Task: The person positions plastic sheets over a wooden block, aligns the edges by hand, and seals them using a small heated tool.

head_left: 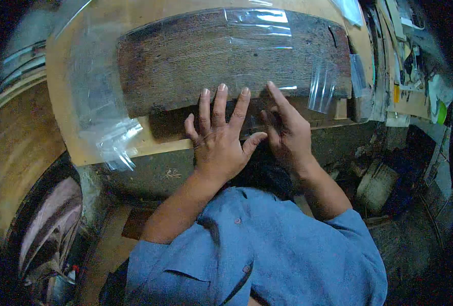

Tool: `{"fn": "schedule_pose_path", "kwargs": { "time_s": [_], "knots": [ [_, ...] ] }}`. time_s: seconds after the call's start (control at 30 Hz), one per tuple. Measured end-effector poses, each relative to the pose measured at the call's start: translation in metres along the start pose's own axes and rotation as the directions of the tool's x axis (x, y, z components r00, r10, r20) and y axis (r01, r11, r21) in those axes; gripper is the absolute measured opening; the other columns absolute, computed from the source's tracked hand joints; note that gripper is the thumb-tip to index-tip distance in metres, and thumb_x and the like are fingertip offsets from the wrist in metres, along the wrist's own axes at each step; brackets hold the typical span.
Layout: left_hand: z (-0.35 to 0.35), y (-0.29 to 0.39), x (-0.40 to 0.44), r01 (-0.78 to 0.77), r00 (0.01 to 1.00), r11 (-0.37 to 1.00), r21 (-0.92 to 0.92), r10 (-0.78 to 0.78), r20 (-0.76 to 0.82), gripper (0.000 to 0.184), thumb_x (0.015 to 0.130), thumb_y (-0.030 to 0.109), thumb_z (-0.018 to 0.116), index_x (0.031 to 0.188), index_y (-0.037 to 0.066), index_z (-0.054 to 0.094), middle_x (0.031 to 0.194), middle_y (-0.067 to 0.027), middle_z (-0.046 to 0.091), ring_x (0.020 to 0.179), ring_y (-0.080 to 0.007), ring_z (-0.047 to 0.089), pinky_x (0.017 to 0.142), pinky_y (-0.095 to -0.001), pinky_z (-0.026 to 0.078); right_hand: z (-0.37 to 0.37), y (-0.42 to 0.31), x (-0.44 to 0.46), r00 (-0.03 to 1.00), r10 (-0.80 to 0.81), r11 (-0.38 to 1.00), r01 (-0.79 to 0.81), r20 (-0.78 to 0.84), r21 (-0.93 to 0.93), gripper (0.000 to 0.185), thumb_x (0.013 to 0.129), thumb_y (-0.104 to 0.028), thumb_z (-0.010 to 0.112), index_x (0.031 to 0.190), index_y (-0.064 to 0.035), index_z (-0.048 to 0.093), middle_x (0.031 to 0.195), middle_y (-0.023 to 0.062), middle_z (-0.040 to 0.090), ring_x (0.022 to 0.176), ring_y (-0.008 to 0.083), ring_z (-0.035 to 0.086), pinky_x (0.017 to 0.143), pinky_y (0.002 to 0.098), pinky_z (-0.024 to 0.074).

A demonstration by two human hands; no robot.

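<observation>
A long, dark, grainy board (185, 66) with a curved upper edge lies across the work surface in front of me. Clear plastic film (259, 23) covers parts of it and shines in places. My left hand (220, 135) is open with its fingers spread, the fingertips at the board's near edge. Beside it, my right hand (290, 130) has its index finger stretched out to the same edge, the other fingers partly bent. Nothing shows in either hand. A strip of clear film (322, 84) hangs over the board's right part.
The board rests on a pale wooden tabletop (63, 92). Crumpled clear film (116, 143) hangs over the front left edge. A curved wooden panel (25, 168) stands at left. Strips and tools crowd the right side, with a light-coloured container (377, 186) below.
</observation>
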State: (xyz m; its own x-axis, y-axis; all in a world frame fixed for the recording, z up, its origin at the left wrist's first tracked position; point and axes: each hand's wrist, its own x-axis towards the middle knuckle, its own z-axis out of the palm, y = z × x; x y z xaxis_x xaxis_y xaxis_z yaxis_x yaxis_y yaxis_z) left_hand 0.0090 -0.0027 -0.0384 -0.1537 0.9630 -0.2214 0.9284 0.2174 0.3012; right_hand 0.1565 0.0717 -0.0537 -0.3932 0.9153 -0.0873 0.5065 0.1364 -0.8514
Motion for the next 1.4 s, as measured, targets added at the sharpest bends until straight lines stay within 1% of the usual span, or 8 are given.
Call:
{"fn": "schedule_pose_path", "kwargs": {
  "time_s": [0.2,0.4,0.5,0.63,0.67,0.87,1.07,1.4],
  "knots": [
    [0.002,0.003,0.002,0.017,1.000,1.000,0.003,-0.017,0.005,0.076,0.084,0.064,0.051,0.148,0.028,0.032,0.154,-0.0114,0.021,0.140,-0.0358,0.017,0.101,-0.0601,0.019,-0.010,0.003,0.005,0.981,-0.005,0.932,0.074,0.192,-0.356,0.089,0.067,-0.005,0.069,0.147,-0.0234,0.035,0.083,0.0117,0.064,0.073,0.0319,0.064,0.064,0.0407,0.0533],
    [0.003,0.002,0.001,0.017,1.000,1.000,0.009,-0.017,-0.009,0.076,0.084,0.063,0.052,0.148,0.029,0.032,0.153,-0.0114,0.022,0.139,-0.0356,0.018,0.102,-0.0601,0.019,-0.012,0.002,0.005,0.980,-0.044,0.956,0.097,0.192,-0.278,0.093,0.064,-0.002,0.069,0.147,-0.0227,0.034,0.090,0.0132,0.066,0.075,0.0315,0.065,0.065,0.0406,0.0534],
    [0.003,0.002,0.002,0.013,1.000,1.000,0.009,-0.013,-0.009,0.076,0.084,0.063,0.053,0.148,0.029,0.032,0.153,-0.0113,0.022,0.139,-0.0357,0.018,0.102,-0.0595,0.019,-0.023,-0.009,0.008,0.976,0.056,0.981,-0.015,0.209,-0.196,0.072,0.074,0.004,0.068,0.140,-0.0148,0.046,0.106,0.0134,0.067,0.080,0.0238,0.067,0.073,0.0320,0.0532],
    [0.004,0.003,0.000,0.011,1.000,1.000,0.011,-0.011,-0.027,0.077,0.083,0.060,0.056,0.148,0.028,0.032,0.153,-0.0118,0.022,0.139,-0.0360,0.018,0.102,-0.0587,0.019,-0.049,-0.015,0.028,0.996,0.025,0.987,-0.037,-0.081,-0.158,0.028,0.088,-0.004,0.064,0.116,-0.0062,0.063,0.092,0.0071,0.066,0.076,0.0119,0.060,0.068,0.0259,0.0492],
    [0.004,0.003,0.000,0.008,0.999,1.000,0.012,-0.008,-0.031,0.077,0.083,0.060,0.056,0.148,0.028,0.032,0.153,-0.0118,0.022,0.139,-0.0360,0.018,0.102,-0.0587,0.019,-0.059,-0.016,0.037,0.990,0.056,0.981,-0.079,-0.129,-0.175,0.024,0.087,-0.005,0.064,0.111,-0.0058,0.065,0.100,0.0113,0.068,0.080,0.0174,0.067,0.073,0.0295,0.0524],
    [0.003,0.004,-0.001,0.011,1.000,1.000,-0.011,-0.011,-0.027,0.079,0.082,0.058,0.060,0.149,0.027,0.031,0.153,-0.0123,0.022,0.140,-0.0366,0.017,0.102,-0.0603,0.020,-0.092,0.019,0.078,0.934,-0.107,0.951,-0.004,-0.341,-0.309,0.018,0.090,-0.012,0.063,0.105,-0.0053,0.066,0.093,0.0095,0.068,0.078,0.0160,0.065,0.072,0.0274,0.0512],
    [0.007,0.003,0.000,-0.016,0.998,0.999,-0.036,0.013,-0.069,0.081,0.081,0.055,0.063,0.149,0.028,0.028,0.154,-0.0122,0.021,0.140,-0.0373,0.016,0.101,-0.0611,0.020,-0.112,0.056,0.112,0.912,-0.141,0.886,-0.058,-0.386,-0.461,0.023,0.088,-0.024,0.064,0.103,-0.0068,0.066,0.096,0.0153,0.067,0.088,0.0290,0.065,0.075,0.0373,0.0520],
    [0.003,0.005,0.000,-0.004,0.999,0.999,0.050,0.007,-0.043,0.078,0.084,0.060,0.056,0.149,0.026,0.030,0.153,-0.0136,0.022,0.140,-0.0378,0.016,0.103,-0.0591,0.020,-0.110,0.065,0.140,0.952,-0.130,0.847,-0.039,-0.278,-0.530,0.022,0.081,-0.022,0.067,0.094,-0.0046,0.066,0.086,0.0170,0.066,0.086,0.0346,0.063,0.078,0.0432,0.0496]
  ]
}}
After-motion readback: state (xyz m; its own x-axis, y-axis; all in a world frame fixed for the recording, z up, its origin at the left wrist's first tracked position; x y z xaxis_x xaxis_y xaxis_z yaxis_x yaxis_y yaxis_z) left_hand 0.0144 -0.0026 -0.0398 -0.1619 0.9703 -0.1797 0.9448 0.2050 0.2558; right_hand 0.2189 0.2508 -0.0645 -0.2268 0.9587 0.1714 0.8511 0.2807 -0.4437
